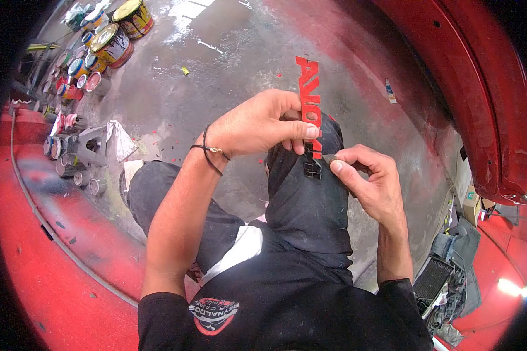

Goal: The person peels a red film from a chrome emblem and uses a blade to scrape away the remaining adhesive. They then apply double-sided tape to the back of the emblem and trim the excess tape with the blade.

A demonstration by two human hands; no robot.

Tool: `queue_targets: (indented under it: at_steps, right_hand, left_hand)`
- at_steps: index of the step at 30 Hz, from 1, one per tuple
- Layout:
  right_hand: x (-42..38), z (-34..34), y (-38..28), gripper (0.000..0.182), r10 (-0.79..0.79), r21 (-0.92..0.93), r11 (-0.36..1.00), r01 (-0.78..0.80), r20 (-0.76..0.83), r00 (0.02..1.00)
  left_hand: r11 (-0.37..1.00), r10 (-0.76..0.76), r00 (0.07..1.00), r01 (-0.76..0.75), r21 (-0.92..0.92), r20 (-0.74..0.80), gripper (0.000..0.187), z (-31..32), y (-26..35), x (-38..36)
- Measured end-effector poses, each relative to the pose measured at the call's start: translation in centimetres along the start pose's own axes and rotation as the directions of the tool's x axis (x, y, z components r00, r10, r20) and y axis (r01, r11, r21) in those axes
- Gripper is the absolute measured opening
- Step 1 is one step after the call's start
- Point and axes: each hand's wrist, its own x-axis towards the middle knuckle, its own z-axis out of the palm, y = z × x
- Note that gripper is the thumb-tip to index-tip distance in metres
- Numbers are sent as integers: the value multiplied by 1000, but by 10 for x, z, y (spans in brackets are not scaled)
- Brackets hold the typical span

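My left hand (263,126) pinches a flat lettered car emblem (309,88) between thumb and fingers, above my knee. Most of the letters are red. Those at the end nearest me are black (312,169). My right hand (372,178) is closed, with thumb and forefinger gripping a small thin dark blade (328,158). Its tip lies at the emblem, where red meets black; whether it touches cannot be made out. The other fingers of my right hand are curled in. Part of the emblem's middle is hidden behind my left thumb.
Paint cans (112,45) crowd the floor at upper left. A white rag (120,140) hangs by a grey metal piece. Red car bodywork (492,88) curves along the right. Dark car parts (442,281) lie at lower right. Red scraps dot the concrete floor (216,76).
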Motion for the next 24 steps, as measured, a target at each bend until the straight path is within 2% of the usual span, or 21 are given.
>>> queue_targets:
  at_steps: [5,14,24]
  right_hand:
    - [2,0,1,15,-82,-51,995,82,2,997]
    - [2,1,3,15,-16,-28,999,15,-12,1000]
    - [3,0,5,16,-27,-37,999,27,-7,1000]
  left_hand:
    - [1000,-3,1000,3,12,-5,23,1,2,-1]
    - [1000,-5,1000,5,-5,2,23,0,0,0]
    - [1000,-7,1000,7,1,-6,23,1,0,1]
